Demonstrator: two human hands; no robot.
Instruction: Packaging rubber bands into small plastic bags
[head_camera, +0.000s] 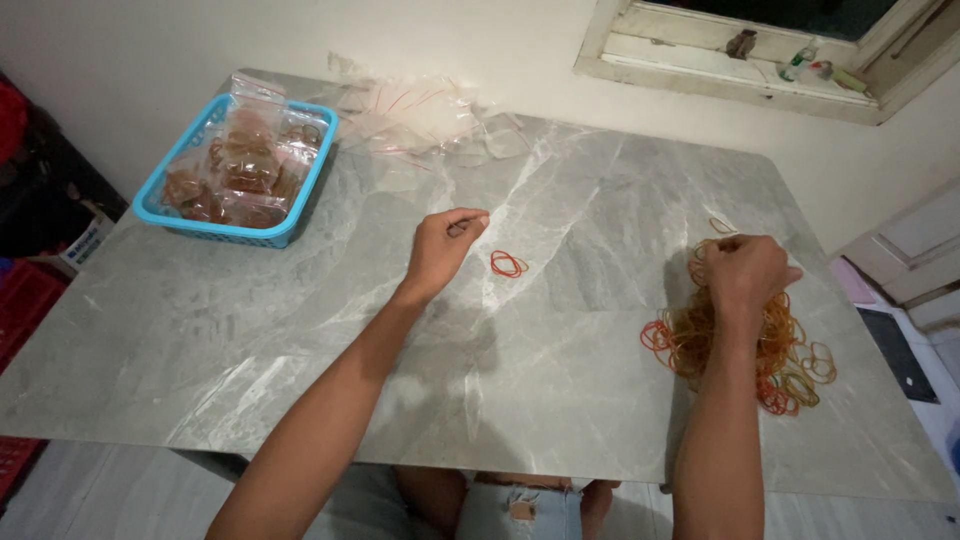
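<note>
Left hand pinches thin bands, fingertips closed, nine o'clock of the small red bands. Right hand, fisted, grips strands atop the rubber band pile at three o'clock. Advise lifting slowly to avoid tangles.

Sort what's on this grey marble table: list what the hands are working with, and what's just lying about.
In use:
left hand, pinching something thin
right hand, on the pile
heap of orange and red rubber bands
small red rubber bands between the hands

Lying about:
blue plastic basket of filled bags
clear plastic bags
bottles on the window sill
</note>
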